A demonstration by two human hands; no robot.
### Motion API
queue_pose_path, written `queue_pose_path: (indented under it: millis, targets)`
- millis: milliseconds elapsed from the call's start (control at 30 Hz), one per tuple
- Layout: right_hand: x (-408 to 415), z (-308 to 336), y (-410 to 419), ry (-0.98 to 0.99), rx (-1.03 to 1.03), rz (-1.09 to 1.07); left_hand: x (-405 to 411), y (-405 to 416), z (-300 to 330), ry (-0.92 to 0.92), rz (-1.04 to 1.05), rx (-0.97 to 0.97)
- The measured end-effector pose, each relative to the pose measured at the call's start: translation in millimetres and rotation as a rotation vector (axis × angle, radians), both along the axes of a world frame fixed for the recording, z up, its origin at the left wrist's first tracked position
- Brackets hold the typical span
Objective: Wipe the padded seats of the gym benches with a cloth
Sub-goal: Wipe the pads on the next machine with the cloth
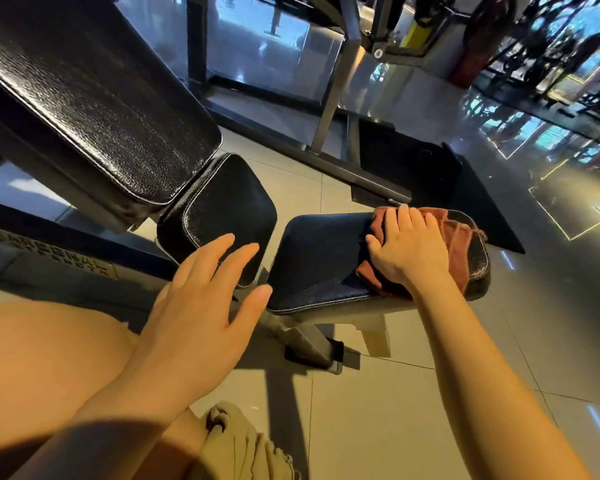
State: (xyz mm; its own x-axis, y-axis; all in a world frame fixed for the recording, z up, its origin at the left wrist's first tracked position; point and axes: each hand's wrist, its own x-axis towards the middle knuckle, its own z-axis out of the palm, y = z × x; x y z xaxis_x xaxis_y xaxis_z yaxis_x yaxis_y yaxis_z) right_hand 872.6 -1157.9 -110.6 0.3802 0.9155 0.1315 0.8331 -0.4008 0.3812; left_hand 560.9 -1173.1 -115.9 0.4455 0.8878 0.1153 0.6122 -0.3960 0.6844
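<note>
- left hand [201, 292] hovers with fingers straight and spread, palm down, holding nothing, forearm bare.
- right hand [409, 251] lies flat, palm down, fingers slightly spread and pressing downward, bare arm stretched forward.

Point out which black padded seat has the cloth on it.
The right-hand black padded seat, where the right hand presses a rust-brown cloth. The middle seat pad and long backrest pad are bare.

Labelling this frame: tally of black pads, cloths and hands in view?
Black pads: 3: long back pad, middle seat pad, right seat pad
Cloths: 1: rust-brown cloth under the right hand
Hands: 2: the right one, plus the left hand
Total: 6
</note>
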Motion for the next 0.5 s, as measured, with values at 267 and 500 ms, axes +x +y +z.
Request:
queue_pose_path:
  millis: [267, 500]
  targets:
    - [-87.9, -47.2, 36.8, 0.255, -0.201, 0.314, -9.7, 15.1, -11.4, 0.329, 0.015, -0.024]
    - [-144.8, -88.6, -15.2, 0.353, -0.054, 0.604, -28.8, 21.5, -12.3, 0.245, 0.092, -0.096]
